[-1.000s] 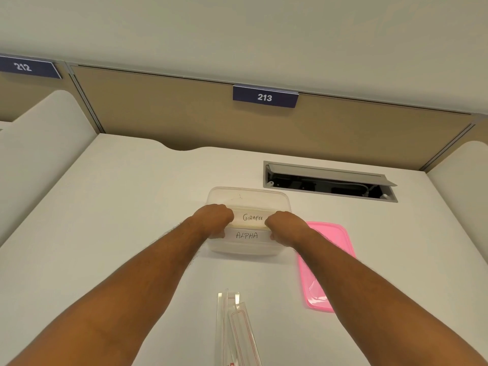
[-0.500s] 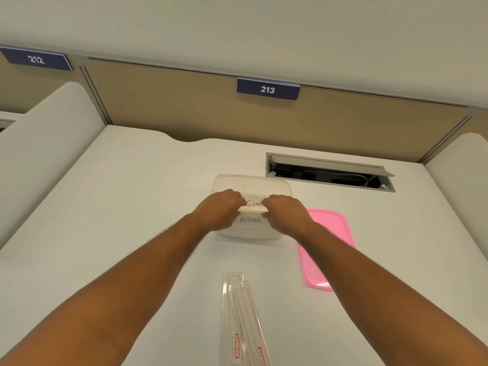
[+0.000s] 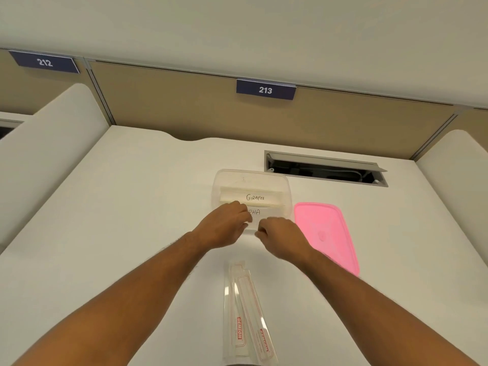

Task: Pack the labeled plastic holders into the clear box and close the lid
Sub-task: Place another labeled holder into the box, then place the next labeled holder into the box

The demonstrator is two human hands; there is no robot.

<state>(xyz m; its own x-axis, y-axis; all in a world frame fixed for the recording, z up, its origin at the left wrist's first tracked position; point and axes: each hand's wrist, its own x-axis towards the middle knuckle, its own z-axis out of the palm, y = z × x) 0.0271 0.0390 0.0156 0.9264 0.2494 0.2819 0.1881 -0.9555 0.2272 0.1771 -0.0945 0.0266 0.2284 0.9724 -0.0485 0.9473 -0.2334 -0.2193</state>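
Note:
A clear box (image 3: 286, 190) stands open in the middle of the desk. Inside it lie two labelled plastic holders, one reading GIRAFEE (image 3: 254, 198) and behind my fingers one reading ALPHA (image 3: 260, 212). My left hand (image 3: 224, 225) hovers at the box's near left corner, fingers loosely curled over part of the ALPHA label. At the box's near wall my right hand (image 3: 282, 235) is loosely curled and holds nothing. The pink lid (image 3: 326, 233) lies flat to the right of the box. Two more clear holders with red print (image 3: 244, 313) lie near me between my forearms.
A cable slot (image 3: 324, 167) with a raised flap is cut into the desk behind the box. White side dividers (image 3: 47, 143) flank the desk, and a tan back panel carries a 213 sign (image 3: 265, 89).
Both hands have drawn back toward me from the holders in the box. The GIRAFEE label is now fully uncovered. The view has tilted down, showing more of the near holders.

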